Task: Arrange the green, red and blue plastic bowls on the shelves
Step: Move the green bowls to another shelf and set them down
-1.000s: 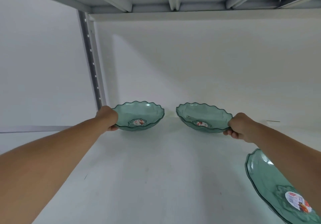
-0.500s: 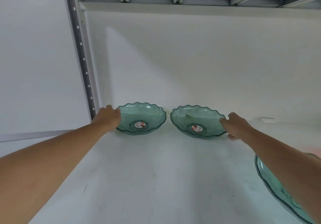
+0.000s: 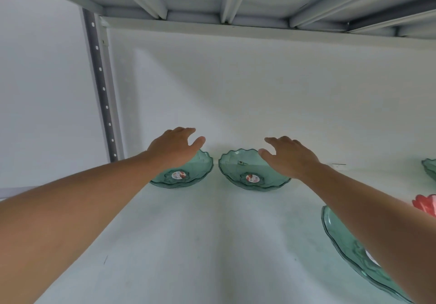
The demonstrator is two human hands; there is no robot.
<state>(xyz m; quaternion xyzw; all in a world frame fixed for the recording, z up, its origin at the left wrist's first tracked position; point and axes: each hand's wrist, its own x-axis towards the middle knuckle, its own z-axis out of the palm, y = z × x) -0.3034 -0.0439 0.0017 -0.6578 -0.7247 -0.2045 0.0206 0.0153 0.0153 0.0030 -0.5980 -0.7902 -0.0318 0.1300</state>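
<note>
seemingly light, stiff and slippery, each green bowl (image 3: 253,174) is best gripped at its scalloped rim; left hand (image 3: 173,148) and right hand (image 3: 289,156) are held open, empty.

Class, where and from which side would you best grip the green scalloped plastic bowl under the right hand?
Probably the near-right rim of the green scalloped plastic bowl: its thin, flaring edge faces the open right hand, while another bowl crowds its left.

Green bowls (image 3: 253,174) glossy translucent plastic; shelf (image 3: 212,244) matt white.
</note>
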